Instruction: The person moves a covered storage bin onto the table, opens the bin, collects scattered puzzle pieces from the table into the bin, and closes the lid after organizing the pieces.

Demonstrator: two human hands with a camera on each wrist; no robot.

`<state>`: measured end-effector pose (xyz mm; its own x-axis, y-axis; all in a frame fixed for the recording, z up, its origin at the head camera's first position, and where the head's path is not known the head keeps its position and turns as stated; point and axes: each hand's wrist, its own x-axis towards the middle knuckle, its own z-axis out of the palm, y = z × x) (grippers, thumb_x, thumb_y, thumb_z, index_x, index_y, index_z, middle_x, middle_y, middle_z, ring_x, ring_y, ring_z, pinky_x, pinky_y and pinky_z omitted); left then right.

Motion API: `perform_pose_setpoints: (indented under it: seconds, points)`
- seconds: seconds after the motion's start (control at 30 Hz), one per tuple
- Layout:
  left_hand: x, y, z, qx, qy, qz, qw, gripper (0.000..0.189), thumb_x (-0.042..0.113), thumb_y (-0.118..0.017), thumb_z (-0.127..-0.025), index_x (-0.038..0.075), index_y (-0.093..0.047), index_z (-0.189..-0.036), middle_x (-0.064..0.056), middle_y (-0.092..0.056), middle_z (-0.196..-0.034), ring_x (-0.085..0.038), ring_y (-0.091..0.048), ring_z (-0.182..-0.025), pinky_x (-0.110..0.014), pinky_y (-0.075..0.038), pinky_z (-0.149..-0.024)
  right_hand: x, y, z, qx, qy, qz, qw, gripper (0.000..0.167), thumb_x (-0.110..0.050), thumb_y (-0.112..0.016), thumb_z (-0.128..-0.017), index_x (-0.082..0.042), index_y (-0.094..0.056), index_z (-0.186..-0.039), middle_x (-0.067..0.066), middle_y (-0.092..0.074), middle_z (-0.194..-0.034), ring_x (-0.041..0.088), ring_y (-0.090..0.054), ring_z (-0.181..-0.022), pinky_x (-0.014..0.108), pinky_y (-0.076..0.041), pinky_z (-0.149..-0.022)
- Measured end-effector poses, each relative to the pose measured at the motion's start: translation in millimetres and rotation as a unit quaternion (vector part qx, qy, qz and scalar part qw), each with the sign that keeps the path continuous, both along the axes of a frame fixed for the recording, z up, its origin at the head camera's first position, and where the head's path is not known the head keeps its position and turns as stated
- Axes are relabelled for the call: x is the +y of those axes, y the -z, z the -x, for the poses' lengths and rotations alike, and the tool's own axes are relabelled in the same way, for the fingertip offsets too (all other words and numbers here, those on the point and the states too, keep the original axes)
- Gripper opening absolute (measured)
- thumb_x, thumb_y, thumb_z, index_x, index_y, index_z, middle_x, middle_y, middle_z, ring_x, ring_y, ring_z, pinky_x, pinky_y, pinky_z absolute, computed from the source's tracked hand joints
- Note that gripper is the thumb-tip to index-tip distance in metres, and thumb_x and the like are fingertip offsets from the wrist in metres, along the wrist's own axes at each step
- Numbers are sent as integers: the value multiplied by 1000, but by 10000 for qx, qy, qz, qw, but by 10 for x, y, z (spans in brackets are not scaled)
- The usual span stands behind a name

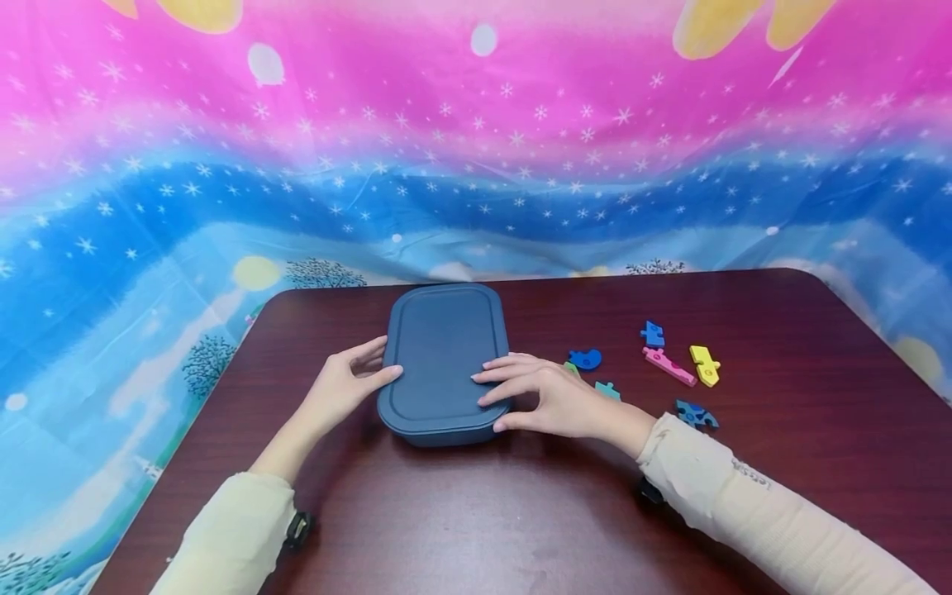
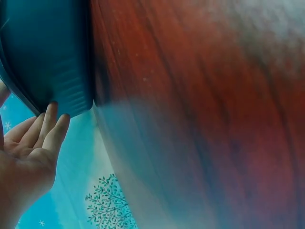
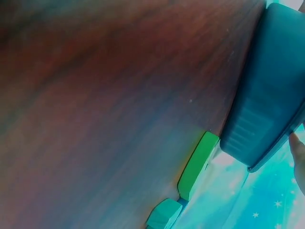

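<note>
A dark blue-grey lidded box sits on the table, its lid in place as far as I can see. My left hand holds its left side, with the thumb on the lid's rim and the other fingers against the side wall. In the left wrist view, those fingertips touch the wall just below the lid. On the opposite side, my right hand grips the lid's edge, fingers over the top and thumb at the near right corner. Only part of a digit shows in the right wrist view, at the lid's rim.
Right of the box lie several puzzle pieces: a blue one, a teal one, a small blue one, a pink one, a yellow one, a patterned dark blue one and a green one. A printed cloth hangs behind the table.
</note>
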<state>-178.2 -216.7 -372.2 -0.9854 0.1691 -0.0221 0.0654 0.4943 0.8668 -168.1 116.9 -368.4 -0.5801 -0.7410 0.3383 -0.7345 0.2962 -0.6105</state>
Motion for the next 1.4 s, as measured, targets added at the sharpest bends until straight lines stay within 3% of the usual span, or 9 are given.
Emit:
perform_pose_setpoints:
  seconds: [0.1, 0.2, 0.27, 0.4, 0.8, 0.93, 1.13, 1.4]
  points:
    - [9, 10, -6, 3, -64, 58, 10000, 76, 45, -74, -88, 14, -43, -151, -13, -57, -139, -29, -55, -126, -47, -46, -102, 7, 4, 10, -271, 91, 229, 9993, 45, -24, -79, -86, -15, -68, -129, -4, -58, -139, 16, -45, -135, 48, -39, -108]
    - [14, 10, -12, -5, -119, 101, 9999, 76, 46, -73, -88, 15, -44, -151, -12, -57, -139, -29, -55, -126, -48, -45, -102, 11, -14, 32, -703, 654, 616, 9935, 52, -22, -76, -89, -13, -60, -138, -1, -54, -143, 20, -45, -135, 47, -41, -107]
    - [17, 8, -14, -49, -146, 95, 9998, 76, 47, -72, -89, 15, -43, -151, -12, -55, -141, -29, -54, -128, -49, -45, -103, 14, -32, 52, -1144, 1255, 879, 9816, 56, -23, -74, -91, -12, -54, -143, 3, -53, -145, 25, -46, -134, 50, -41, -106]
    - [24, 3, -15, -178, -177, 89, 9996, 79, 51, -69, -89, 14, -40, -152, -13, -52, -144, -29, -50, -131, -50, -42, -105, -12, -59, 96, -2068, 2206, 1147, 9462, 64, -26, -71, -94, -11, -44, -150, 12, -50, -146, 33, -51, -130, 51, -46, -101]
    - [34, 8, -13, -214, -144, 231, 9994, 80, 53, -68, -90, 10, -42, -151, -13, -53, -143, -28, -51, -131, -48, -42, -106, -197, -6, 195, -3387, 2736, 1356, 8900, 70, -23, -71, -93, -7, -38, -153, 15, -49, -146, 30, -48, -133, 44, -47, -101]
    - [44, 4, -30, -172, -162, 410, 9989, 80, 57, -67, -89, 10, -43, -150, -12, -54, -143, -26, -53, -130, -46, -44, -105, -225, 10, 192, -3475, 2844, 1422, 8821, 66, -22, -71, -94, -8, -41, -151, 16, -53, -142, 30, -49, -132, 45, -47, -101]
    - [71, 1, -57, -65, -168, 380, 9991, 80, 54, -66, -91, 8, -42, -151, -14, -53, -143, -27, -55, -128, -46, -45, -103, -235, 29, 169, -3484, 2792, 1718, 8781, 60, -20, -69, -95, -9, -45, -149, 15, -55, -140, 29, -51, -131, 46, -46, -103]
    - [128, -51, -82, 225, -414, 699, 9964, 71, 51, -68, -91, 9, -51, -145, -11, -61, -134, -25, -62, -118, -42, -51, -96, -262, -8, 178, -3582, 2699, 2056, 8698, 58, -14, -66, -96, -8, -43, -150, 14, -51, -145, 28, -48, -134, 44, -45, -104]
